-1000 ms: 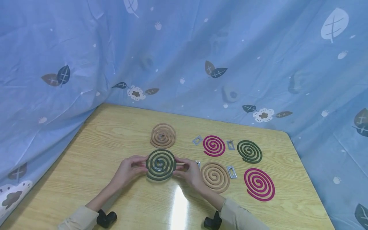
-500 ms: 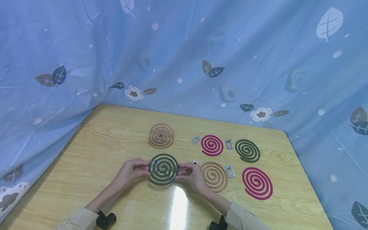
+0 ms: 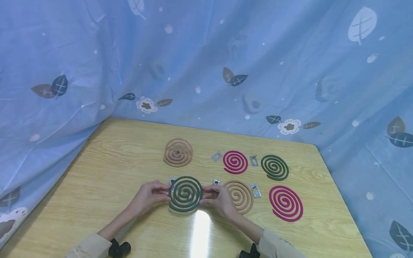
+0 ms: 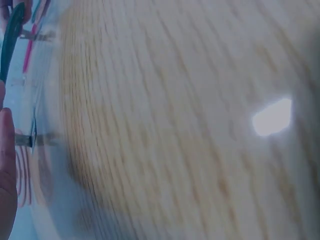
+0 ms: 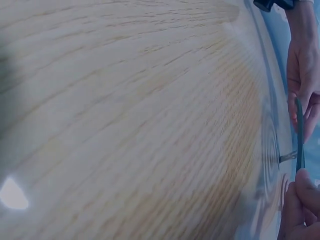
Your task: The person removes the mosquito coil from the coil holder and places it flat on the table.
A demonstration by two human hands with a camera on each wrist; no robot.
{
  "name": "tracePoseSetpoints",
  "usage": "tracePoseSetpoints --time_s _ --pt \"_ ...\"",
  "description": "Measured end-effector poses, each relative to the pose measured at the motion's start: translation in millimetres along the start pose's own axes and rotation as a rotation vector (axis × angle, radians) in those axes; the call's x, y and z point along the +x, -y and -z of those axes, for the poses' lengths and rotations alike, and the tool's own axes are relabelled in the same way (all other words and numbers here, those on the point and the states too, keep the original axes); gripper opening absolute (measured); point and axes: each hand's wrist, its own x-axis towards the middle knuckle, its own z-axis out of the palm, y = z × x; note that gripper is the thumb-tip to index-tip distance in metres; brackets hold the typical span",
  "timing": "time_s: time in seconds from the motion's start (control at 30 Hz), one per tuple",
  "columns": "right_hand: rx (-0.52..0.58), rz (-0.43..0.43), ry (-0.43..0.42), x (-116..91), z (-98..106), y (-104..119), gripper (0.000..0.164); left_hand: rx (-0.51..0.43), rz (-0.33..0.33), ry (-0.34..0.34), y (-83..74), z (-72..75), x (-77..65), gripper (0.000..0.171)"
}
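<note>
My left hand (image 3: 148,195) and right hand (image 3: 222,201) pinch opposite edges of a dark green mosquito coil (image 3: 185,193) in the head view. It hovers above the table, its edge (image 5: 300,132) showing thin between both hands in the right wrist view. In the left wrist view, the same coil (image 4: 10,45) appears at the upper left edge. Just behind it lies a small metal coil stand (image 3: 172,180), partly hidden by the coil. Farther back, a tan mosquito coil (image 3: 178,153) has a metal piece showing at its centre.
To the right lie a magenta coil (image 3: 235,162), a second green coil (image 3: 274,167), another tan coil (image 3: 240,182) and a larger magenta coil (image 3: 285,203). Several metal stands, such as this one (image 3: 255,191), lie among them. A blue patterned cloth (image 3: 200,64) hangs behind the wooden table.
Both hands have brought the green coil toward me and slightly right, off the spot over the metal stand, which now shows behind it. The head view has shifted slightly.
</note>
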Motion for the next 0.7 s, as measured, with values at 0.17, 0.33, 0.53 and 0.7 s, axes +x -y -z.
tracePoseSetpoints --time_s 0.17,0.33,0.53,0.7 --pt "-0.015 -0.007 0.017 -1 3 -3 0.039 -0.025 0.012 0.014 1.0 -4.2 0.8 0.042" --pt "-0.021 -0.021 0.018 -2 5 -4 0.039 -0.044 0.035 0.017 2.0 -8.5 3.2 0.042" --pt "0.001 -0.037 0.01 -5 10 -1 0.04 -0.054 0.046 0.022 -0.3 -13.5 6.2 0.042" --pt "-0.011 -0.048 0.011 -8 14 0 0.042 -0.058 0.031 0.039 1.5 -17.0 8.4 0.04"
